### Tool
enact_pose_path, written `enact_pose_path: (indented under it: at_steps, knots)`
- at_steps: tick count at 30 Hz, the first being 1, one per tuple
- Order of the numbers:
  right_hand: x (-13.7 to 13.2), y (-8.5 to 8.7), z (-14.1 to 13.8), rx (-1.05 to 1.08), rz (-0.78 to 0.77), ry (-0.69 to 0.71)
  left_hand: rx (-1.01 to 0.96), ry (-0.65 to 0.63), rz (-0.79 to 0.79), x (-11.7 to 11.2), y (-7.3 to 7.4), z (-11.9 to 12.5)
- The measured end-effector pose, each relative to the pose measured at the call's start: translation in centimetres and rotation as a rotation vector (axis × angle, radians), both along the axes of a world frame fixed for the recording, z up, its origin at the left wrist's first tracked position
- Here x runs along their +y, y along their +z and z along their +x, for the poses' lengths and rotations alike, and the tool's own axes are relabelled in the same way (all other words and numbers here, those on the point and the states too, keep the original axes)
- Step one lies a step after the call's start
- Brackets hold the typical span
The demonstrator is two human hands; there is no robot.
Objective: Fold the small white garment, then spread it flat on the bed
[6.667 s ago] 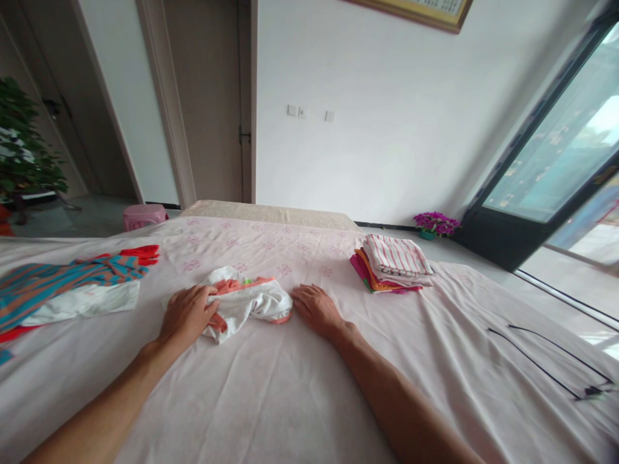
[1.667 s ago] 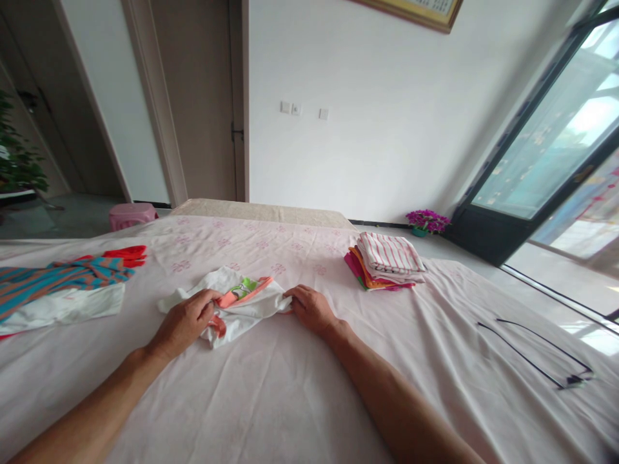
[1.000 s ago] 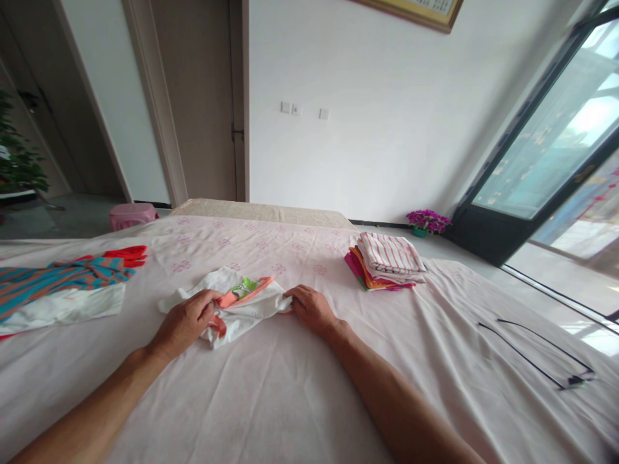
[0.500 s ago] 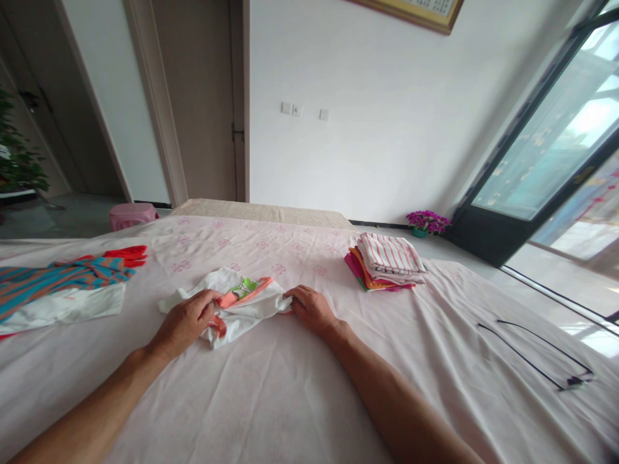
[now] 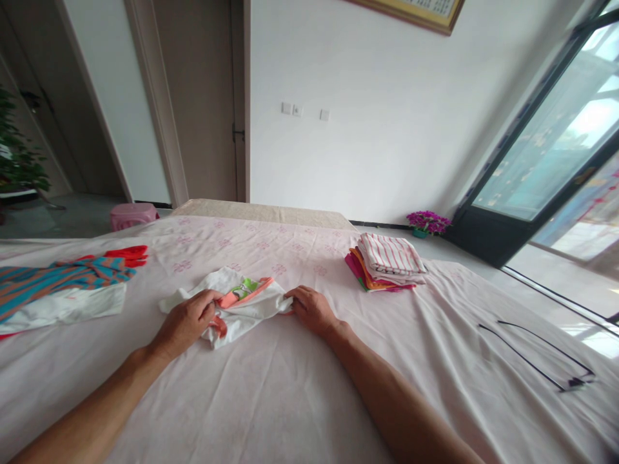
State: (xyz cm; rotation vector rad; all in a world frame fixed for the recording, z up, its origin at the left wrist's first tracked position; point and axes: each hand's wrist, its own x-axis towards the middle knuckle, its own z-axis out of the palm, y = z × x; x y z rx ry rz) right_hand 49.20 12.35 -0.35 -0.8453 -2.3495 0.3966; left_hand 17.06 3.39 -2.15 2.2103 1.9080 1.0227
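A small white garment (image 5: pixel 242 308) with orange trim and a green print lies crumpled on the pale pink sheet (image 5: pixel 290 399) in front of me. My left hand (image 5: pixel 185 322) grips its left side, fingers curled into the cloth. At the garment's right edge, my right hand (image 5: pixel 311 308) rests with fingertips pinching the cloth.
A folded stack of striped and coloured clothes (image 5: pixel 387 261) sits to the right. Unfolded striped teal-and-orange clothing (image 5: pixel 58 283) and a white piece lie at the left. A black cable (image 5: pixel 536 361) lies on the sheet at the right. A pink stool (image 5: pixel 133 216) and a flower pot (image 5: pixel 428 223) stand on the floor beyond.
Since the earliest frame the garment has been turned so the green print shows, and my right hand has taken hold of its edge. Over the last second nothing has visibly moved.
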Motion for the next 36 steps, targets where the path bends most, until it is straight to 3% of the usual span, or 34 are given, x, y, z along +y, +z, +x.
enact_pose_path:
  at_steps: [7,18,29,36]
  knots:
    - [-0.2,0.0,0.0,0.069,0.01,-0.033,0.01,-0.027,0.065,0.0,-0.1,-0.1]
    - [-0.2,0.1,-0.2,0.407,0.087,-0.099,0.045,0.013,0.307,-0.3,0.3,0.0]
    - [-0.1,-0.1,-0.3,0.326,0.054,-0.118,0.142,0.053,0.268,-0.2,0.3,0.0]
    - [-0.1,-0.2,-0.3,0.313,-0.018,-0.177,0.246,0.059,0.196,-0.8,1.4,0.7]
